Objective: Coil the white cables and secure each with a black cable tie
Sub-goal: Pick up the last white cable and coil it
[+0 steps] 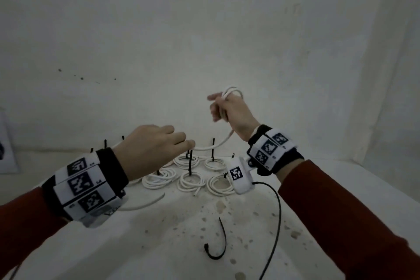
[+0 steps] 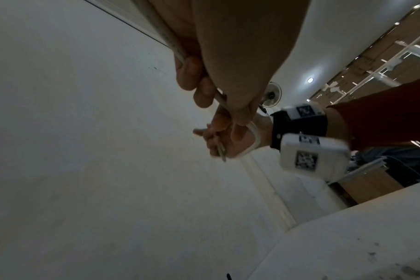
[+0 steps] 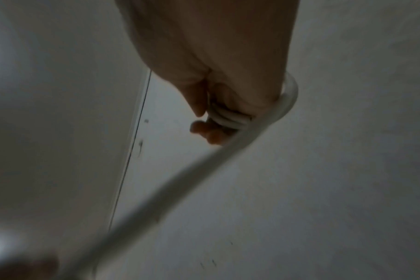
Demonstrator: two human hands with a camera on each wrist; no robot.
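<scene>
My right hand (image 1: 227,109) is raised above the table with several turns of white cable (image 1: 231,92) wound round it; the loops cross the palm (image 3: 230,117) and wrap the hand's edge. From there the cable (image 1: 216,145) sags down and left to my left hand (image 1: 156,143), whose curled fingers (image 2: 192,75) grip it. Its tail (image 1: 145,203) lies on the table under my left wrist. A loose black cable tie (image 1: 219,245) lies curved on the table in front.
Several coiled white cables (image 1: 191,180) bound with upright black ties (image 1: 190,161) lie in rows at the back of the white speckled table (image 1: 159,245). A thin black wire (image 1: 276,223) runs from my right wrist camera. White walls stand behind and to the right.
</scene>
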